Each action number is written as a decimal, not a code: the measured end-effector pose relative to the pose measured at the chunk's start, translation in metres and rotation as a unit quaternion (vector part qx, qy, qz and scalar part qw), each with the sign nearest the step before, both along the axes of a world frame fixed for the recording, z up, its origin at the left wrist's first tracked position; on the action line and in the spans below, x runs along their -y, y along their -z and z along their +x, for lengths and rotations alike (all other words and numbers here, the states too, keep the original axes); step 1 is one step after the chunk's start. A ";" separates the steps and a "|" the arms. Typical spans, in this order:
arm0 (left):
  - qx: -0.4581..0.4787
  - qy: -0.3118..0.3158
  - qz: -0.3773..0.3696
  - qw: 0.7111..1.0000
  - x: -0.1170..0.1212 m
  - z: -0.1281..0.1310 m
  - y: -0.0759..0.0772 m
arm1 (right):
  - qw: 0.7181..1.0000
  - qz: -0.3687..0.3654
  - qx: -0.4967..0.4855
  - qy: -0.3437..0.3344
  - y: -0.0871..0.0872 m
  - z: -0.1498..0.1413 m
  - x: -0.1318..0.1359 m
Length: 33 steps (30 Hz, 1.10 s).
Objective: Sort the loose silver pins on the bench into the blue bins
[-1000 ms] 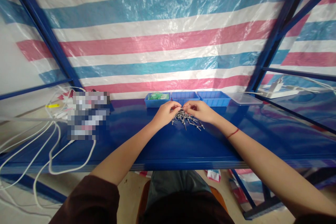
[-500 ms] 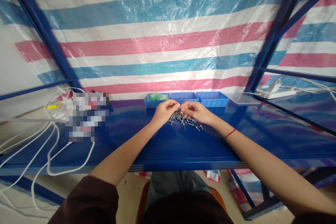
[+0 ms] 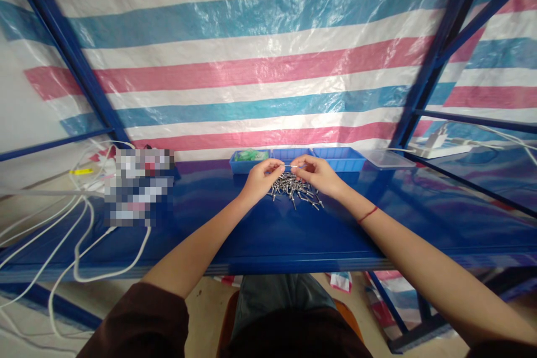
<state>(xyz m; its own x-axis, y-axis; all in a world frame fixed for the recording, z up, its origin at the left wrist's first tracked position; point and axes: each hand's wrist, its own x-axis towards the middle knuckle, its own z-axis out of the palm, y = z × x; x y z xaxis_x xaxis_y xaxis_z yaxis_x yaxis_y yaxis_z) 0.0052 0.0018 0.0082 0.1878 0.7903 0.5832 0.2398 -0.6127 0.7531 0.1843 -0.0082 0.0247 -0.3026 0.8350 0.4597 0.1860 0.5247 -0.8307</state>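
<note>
- Above the glossy blue, flat surface (image 3: 293, 238), we hold one thin, straight, silvery metal pin (image 3: 288, 166) nearly level between our left grip (image 3: 262, 180) and right grip (image 3: 318, 173).
- Both grips are closed to a fingertip pinch; the pin's ends seem to run into them, one each side, with its middle bare.
- Just below, nearer us, lies a loose, tangled pile of slim, silvery metal pins with thicker collars (image 3: 294, 187), resting on the surface.
- Behind stands a row of blue, ribbed plastic boxes (image 3: 344, 165).
- We judge the pin very light, stiff and hard to break, but smooth enough to roll or slip.
- We would take hold near its ends, thumb against forefinger, squeezing lightly.
- Pins in the pile probably snag at their collars, so we would lift one by a free end.
</note>
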 end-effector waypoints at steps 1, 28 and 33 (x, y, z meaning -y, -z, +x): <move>-0.002 0.000 -0.001 1.000 0.000 0.000 0.000 | 1.000 0.000 -0.004 0.001 -0.001 0.000 0.000; -0.409 0.145 0.119 0.893 0.013 -0.004 0.003 | 0.864 0.175 0.271 0.388 0.007 0.068 -0.049; -0.402 0.161 0.124 0.893 0.010 -0.004 0.004 | 0.903 0.196 0.268 0.272 0.004 0.047 -0.035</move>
<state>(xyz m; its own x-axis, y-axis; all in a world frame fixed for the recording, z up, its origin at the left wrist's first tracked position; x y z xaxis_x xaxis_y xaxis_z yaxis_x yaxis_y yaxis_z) 0.0013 -0.0079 0.0042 0.8184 0.4855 0.3074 0.4234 -0.8712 0.2486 0.2309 0.0270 0.0209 -0.1630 0.7324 0.6611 0.8251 0.4686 -0.3157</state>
